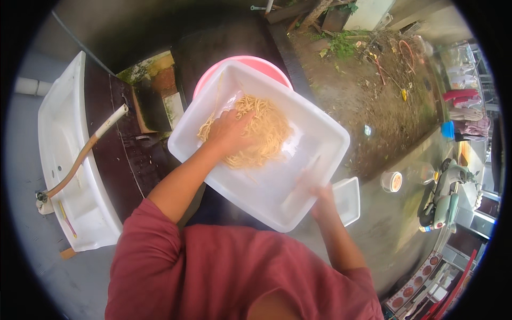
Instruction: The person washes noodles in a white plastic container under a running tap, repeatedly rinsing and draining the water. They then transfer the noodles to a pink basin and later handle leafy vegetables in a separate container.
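Observation:
A white plastic tub [316, 120] is tilted in front of me. Inside it lies a heap of thin, pale yellow-brown strands [266, 132], which look like noodles or shredded tofu skin. My left hand [230, 130] rests on the left part of this heap, fingers spread over the strands and their tips partly buried. With my right hand [323, 200] I grip the tub's lower right wall; motion blur hides some of the fingers. Behind and partly under the tub shows a pink basin [256, 64].
To the left stands a white ceramic sink [64, 136] with a hose [86, 150] reaching over its edge. A smaller white container [348, 200] sits on the ground beyond my right hand. Farther right are a lidded tub [391, 182], a scooter [444, 196] and a blue bucket [447, 129].

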